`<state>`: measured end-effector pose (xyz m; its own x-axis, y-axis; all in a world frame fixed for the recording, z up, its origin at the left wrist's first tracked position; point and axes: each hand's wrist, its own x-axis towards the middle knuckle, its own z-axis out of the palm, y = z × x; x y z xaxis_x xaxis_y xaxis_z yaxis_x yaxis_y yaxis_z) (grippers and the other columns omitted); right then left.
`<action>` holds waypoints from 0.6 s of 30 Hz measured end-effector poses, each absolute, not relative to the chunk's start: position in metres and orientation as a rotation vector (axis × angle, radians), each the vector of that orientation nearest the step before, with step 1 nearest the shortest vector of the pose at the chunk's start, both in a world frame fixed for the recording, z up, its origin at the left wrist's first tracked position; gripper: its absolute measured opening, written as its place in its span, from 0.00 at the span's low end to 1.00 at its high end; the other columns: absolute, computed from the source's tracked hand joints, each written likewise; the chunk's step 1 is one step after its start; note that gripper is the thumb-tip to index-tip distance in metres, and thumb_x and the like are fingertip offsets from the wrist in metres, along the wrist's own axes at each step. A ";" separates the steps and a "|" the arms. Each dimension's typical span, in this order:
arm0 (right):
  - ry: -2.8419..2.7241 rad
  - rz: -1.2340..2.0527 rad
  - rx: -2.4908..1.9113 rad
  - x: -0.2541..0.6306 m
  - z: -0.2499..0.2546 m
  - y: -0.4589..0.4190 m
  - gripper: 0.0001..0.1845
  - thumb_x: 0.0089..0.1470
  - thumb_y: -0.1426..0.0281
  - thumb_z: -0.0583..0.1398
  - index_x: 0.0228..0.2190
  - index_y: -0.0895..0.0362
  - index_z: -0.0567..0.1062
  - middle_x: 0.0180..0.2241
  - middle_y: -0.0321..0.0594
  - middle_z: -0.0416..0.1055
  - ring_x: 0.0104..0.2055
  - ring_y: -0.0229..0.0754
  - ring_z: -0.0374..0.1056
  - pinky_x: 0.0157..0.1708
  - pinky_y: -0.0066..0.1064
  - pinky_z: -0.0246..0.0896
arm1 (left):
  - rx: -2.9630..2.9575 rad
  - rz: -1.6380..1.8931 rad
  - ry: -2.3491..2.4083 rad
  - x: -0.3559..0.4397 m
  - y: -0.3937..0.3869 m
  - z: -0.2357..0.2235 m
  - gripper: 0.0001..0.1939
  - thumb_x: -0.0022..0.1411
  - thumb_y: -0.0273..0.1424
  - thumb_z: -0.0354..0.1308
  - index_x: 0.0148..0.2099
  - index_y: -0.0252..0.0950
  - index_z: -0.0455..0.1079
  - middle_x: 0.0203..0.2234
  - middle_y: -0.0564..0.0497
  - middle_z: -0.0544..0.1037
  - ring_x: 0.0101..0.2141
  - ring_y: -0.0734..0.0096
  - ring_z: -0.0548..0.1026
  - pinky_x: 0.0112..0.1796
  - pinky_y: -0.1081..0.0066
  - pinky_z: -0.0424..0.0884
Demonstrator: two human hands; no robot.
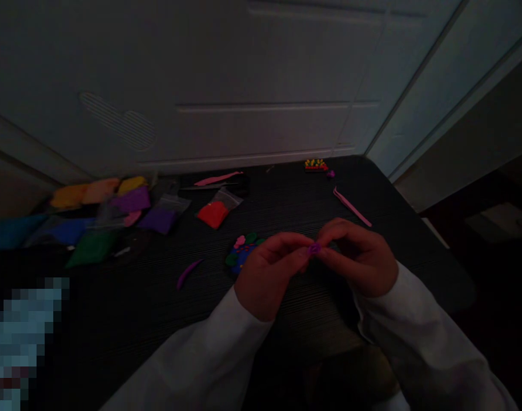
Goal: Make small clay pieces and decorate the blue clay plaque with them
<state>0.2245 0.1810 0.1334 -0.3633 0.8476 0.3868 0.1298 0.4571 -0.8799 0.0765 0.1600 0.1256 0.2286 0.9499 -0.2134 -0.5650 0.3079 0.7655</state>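
A small purple piece [314,248] is above the table [282,211], toward its right edge, pinched firmly by the left hand [272,268] and the right hand [361,257] together. A blue piece [237,264] with pink and green parts lies partly hidden by the left hand, a curved purple strip [188,274] to its left. Pink tweezers [353,207] lie near the right edge, coloured bags [92,249] toward the far left corner

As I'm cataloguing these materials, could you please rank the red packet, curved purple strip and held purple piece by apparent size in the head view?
1. Red packet
2. Curved purple strip
3. Held purple piece, judging by what shows; fingers partly cover it.
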 end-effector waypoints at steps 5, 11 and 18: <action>-1.792 0.994 -0.831 0.225 0.134 0.181 0.04 0.45 0.73 0.59 0.28 0.56 0.70 0.25 0.36 0.66 0.29 0.36 0.63 0.29 0.31 0.58 | 0.619 1.128 0.779 0.075 0.161 0.126 0.04 0.46 0.25 0.60 0.28 0.38 0.73 0.22 0.56 0.74 0.25 0.80 0.68 0.29 0.77 0.62; -1.779 1.008 -0.855 0.225 0.135 0.179 0.03 0.45 0.73 0.58 0.27 0.56 0.70 0.25 0.36 0.66 0.29 0.37 0.63 0.30 0.32 0.58 | 0.616 1.127 0.757 0.074 0.160 0.128 0.07 0.42 0.24 0.62 0.28 0.37 0.74 0.24 0.54 0.77 0.28 0.77 0.71 0.33 0.76 0.65; -1.770 1.034 -0.831 0.225 0.136 0.177 0.04 0.46 0.74 0.58 0.28 0.55 0.70 0.26 0.36 0.66 0.30 0.37 0.63 0.30 0.31 0.58 | 0.695 1.120 0.766 0.073 0.160 0.125 0.06 0.45 0.23 0.61 0.29 0.38 0.74 0.24 0.56 0.77 0.29 0.81 0.71 0.34 0.79 0.64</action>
